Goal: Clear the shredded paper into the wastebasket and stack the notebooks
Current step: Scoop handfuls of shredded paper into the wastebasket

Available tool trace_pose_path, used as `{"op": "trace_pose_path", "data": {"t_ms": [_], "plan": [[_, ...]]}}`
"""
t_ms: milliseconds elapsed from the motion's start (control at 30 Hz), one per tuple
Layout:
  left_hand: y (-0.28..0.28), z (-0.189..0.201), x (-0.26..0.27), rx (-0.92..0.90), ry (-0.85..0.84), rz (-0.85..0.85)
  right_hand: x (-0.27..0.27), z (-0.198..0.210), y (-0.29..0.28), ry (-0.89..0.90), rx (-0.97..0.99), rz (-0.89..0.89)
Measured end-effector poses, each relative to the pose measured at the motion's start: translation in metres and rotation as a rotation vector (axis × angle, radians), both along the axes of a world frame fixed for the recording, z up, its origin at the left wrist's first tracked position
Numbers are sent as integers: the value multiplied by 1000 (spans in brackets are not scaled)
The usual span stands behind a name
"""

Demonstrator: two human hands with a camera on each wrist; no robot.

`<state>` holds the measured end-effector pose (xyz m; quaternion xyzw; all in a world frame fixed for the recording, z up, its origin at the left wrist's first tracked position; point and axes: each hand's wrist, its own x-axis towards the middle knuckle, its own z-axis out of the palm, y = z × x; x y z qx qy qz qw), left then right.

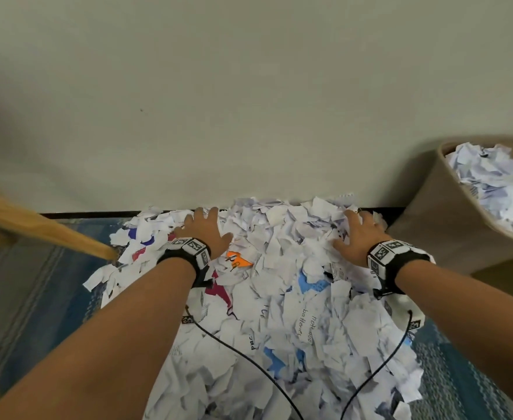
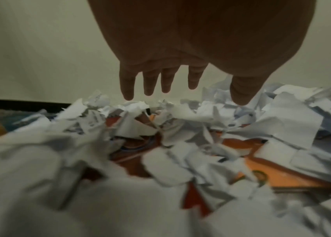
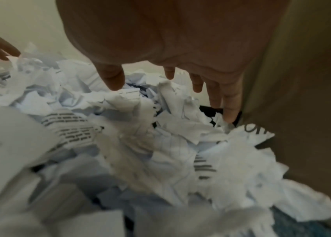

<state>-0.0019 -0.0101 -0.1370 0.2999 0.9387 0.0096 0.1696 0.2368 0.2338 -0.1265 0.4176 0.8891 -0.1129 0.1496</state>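
The paper [image 1: 279, 313] lies in one deep heap on the rug [image 1: 37, 292], its long axis running from the wall [image 1: 249, 101] back toward the person, with the far end piled against the wall's dark base strip. The basket [image 1: 449, 225] stands just right of the heap's far end, tilted, its mouth turned toward the person and already holding scraps; a few torn pieces lie against its side.

Coloured covers show through gaps in the heap: an orange notebook [image 2: 282, 174] lies flat under the scraps near the left wrist, only partly bared, so its direction cannot be told. Blue and maroon patches show nearer the person.

Both arms reach straight out toward the wall, palms down. The left hand [image 1: 205, 230] is at the heap's far left, fingers [image 2: 127, 86] straight and spread, tips at the scraps and gripping nothing. The right hand [image 1: 359, 233] is at the far right, beside the basket, fingers [image 3: 229, 109] likewise straight and spread, their tips dipping into the paper without closing on it.

A wooden leg [image 1: 52, 234] slants in left of the heap.
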Motion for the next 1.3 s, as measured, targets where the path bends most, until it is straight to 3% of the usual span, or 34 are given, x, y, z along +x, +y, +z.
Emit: {"op": "trace_pose_path", "data": {"t_ms": [267, 433, 633, 733, 867, 1067, 1300], "plan": [[59, -18, 25, 128, -173, 9, -1, -30, 13, 45, -179, -242], [84, -26, 37, 150, -197, 28, -23, -39, 12, 213, -290, -291], [99, -27, 51, 112, -128, -48, -46, -42, -7, 289, -213, -193], [101, -26, 54, 100, -49, -138, -50, -44, -18, 184, -80, -27], [103, -22, 56, 182, -126, -262, -56, -37, -28, 113, 38, 99], [97, -11, 52, 212, -211, -322, -55, -28, -28, 132, -61, 174], [84, 18, 45, 282, -133, -298, -51, 5, -26, 203, -40, 214]]}}
